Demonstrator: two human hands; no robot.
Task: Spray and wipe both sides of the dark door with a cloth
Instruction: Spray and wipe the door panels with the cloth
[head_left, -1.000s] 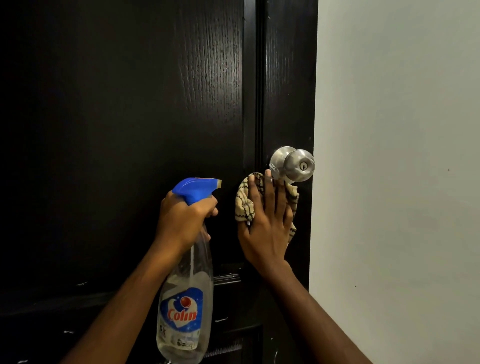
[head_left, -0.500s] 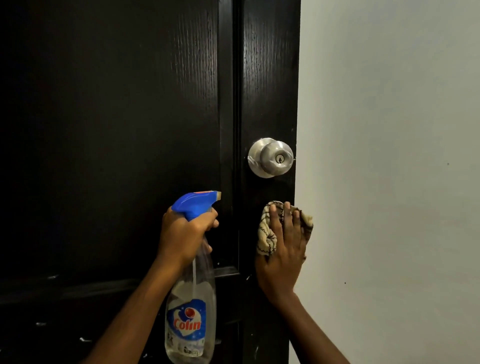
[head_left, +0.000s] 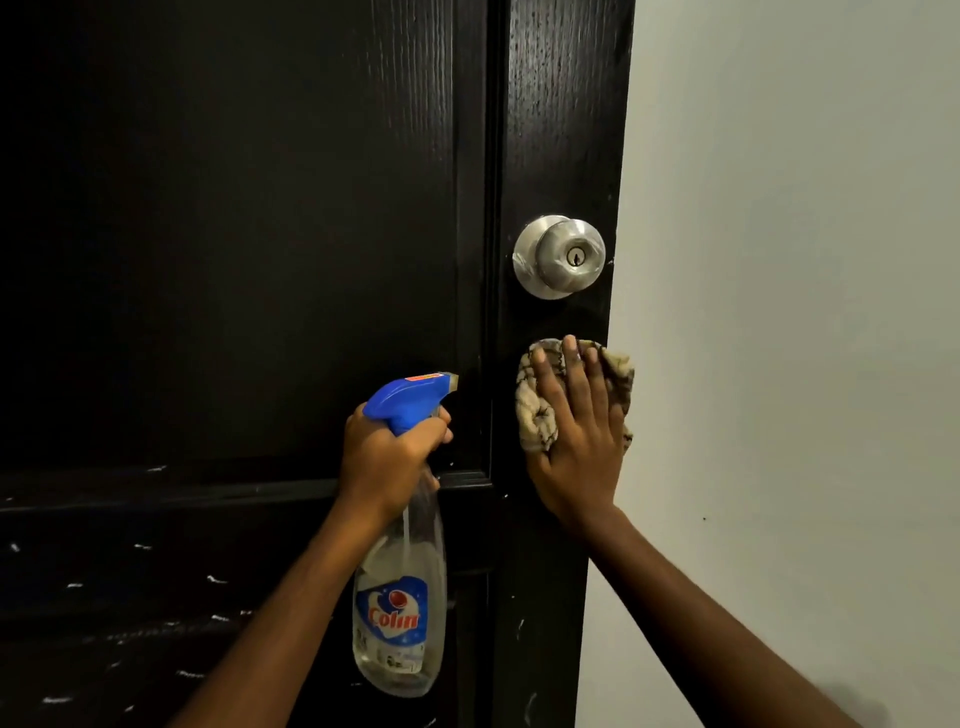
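Pressing the cloth (head_left: 535, 422) against the door (head_left: 260, 234) at six o'clock from the knob (head_left: 561, 257), the right hand (head_left: 576, 447) lays its fingers (head_left: 572, 371) straight and close, while the left hand (head_left: 387, 457), at its nine o'clock, grips the bottle (head_left: 397, 603).

The head camera faces the dark door (head_left: 260, 234) at close range, angled slightly down toward its latch edge.

Door (head_left: 249, 234): black w/ faint wood grain, white flecks low at left. Knob (head_left: 561, 256): brushed silver. Cloth (head_left: 537, 415): beige w/ dark wavy lines. Spray bottle (head_left: 399, 613): clear, blue trigger head, blue/white label w/ red lettering. Wall (head_left: 805, 312) at right: pale grey-white.
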